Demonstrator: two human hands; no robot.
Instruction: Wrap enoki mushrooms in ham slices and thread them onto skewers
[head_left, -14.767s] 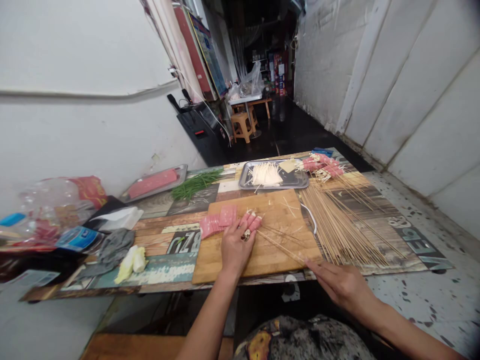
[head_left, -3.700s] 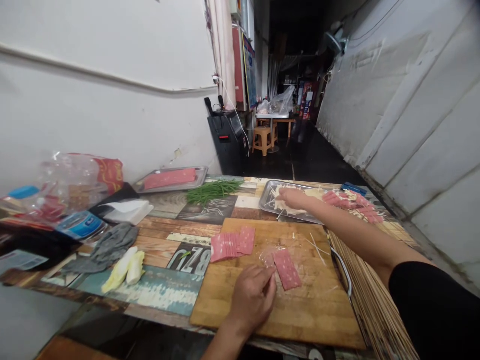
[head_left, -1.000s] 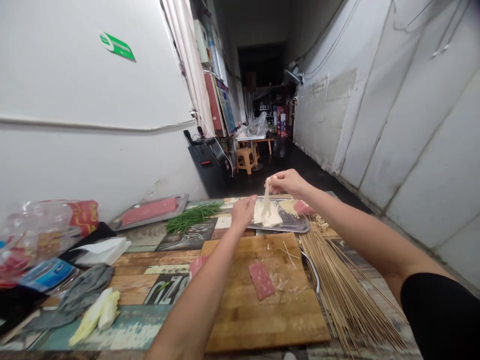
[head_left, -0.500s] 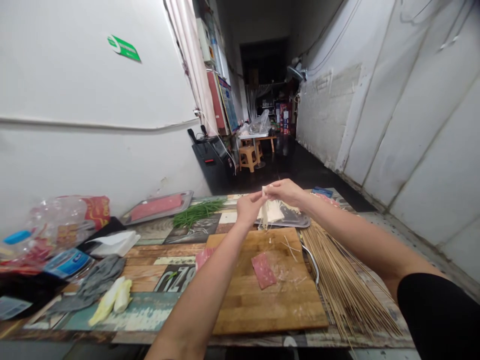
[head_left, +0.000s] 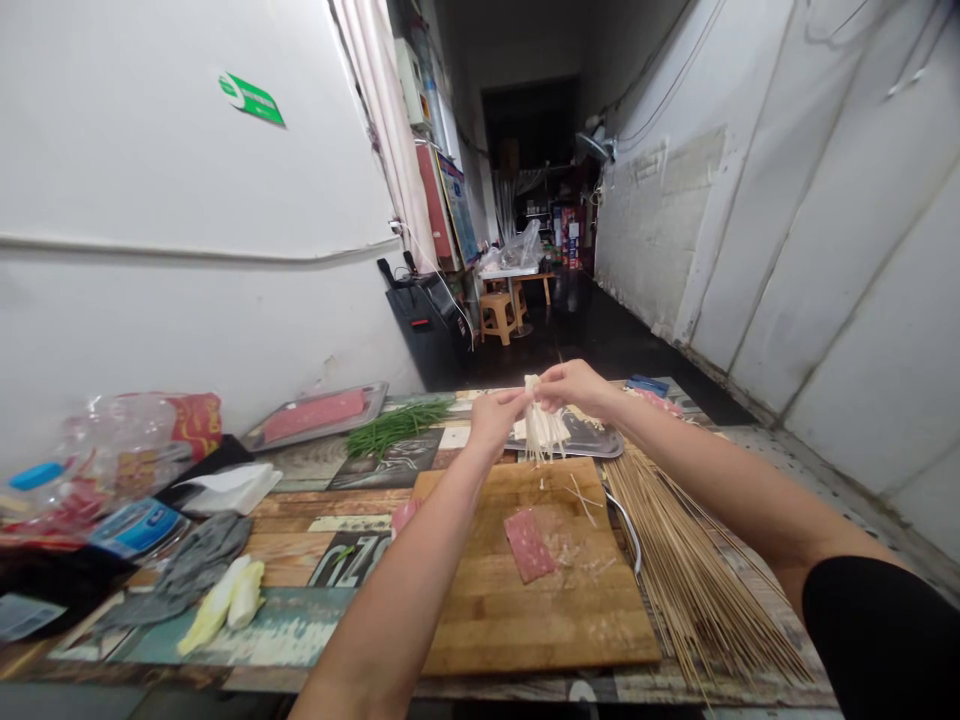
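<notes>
My left hand (head_left: 493,417) and my right hand (head_left: 574,386) are raised together above the far edge of the wooden cutting board (head_left: 540,600). Both pinch a small bunch of white enoki mushrooms (head_left: 541,428) that hangs down between them. A single pink slice of meat (head_left: 529,543) lies flat on the middle of the board. Behind the hands is a metal tray (head_left: 596,440) with more mushrooms.
A spread of bamboo skewers (head_left: 694,560) lies right of the board. Green chives (head_left: 394,425) and a metal tray of red meat (head_left: 319,412) sit at the back left. Plastic bags (head_left: 112,450), a grey cloth (head_left: 199,550) and pale leaves (head_left: 225,600) lie on the left.
My hands have lifted a bunch of mushrooms off the tray and brought it slightly toward the board. Before that my left hand laid the meat slice on the board.
</notes>
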